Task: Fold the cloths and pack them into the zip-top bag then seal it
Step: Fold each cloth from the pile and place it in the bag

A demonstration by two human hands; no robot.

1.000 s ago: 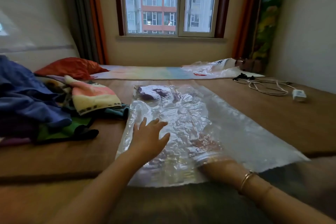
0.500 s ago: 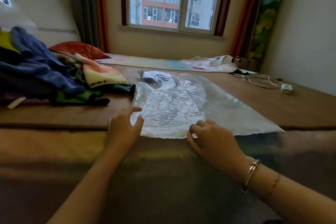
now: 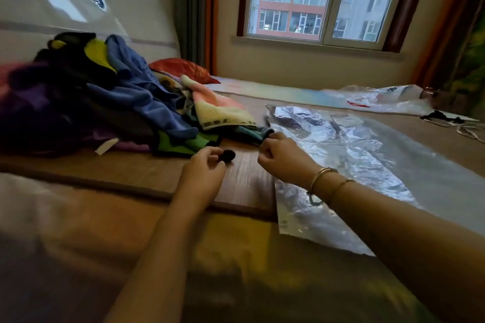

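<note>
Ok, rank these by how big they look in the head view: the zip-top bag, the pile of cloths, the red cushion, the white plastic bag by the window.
1. zip-top bag and pile of cloths: alike in spread, not ranked.
2. white plastic bag
3. red cushion
The last two lie farther from the camera, so their true sizes are unsure.

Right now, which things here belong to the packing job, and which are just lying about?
Job:
pile of cloths
zip-top bag
left hand and right hand, each pinching a dark cloth edge

Lying about:
red pillow
white plastic bag
cable
</note>
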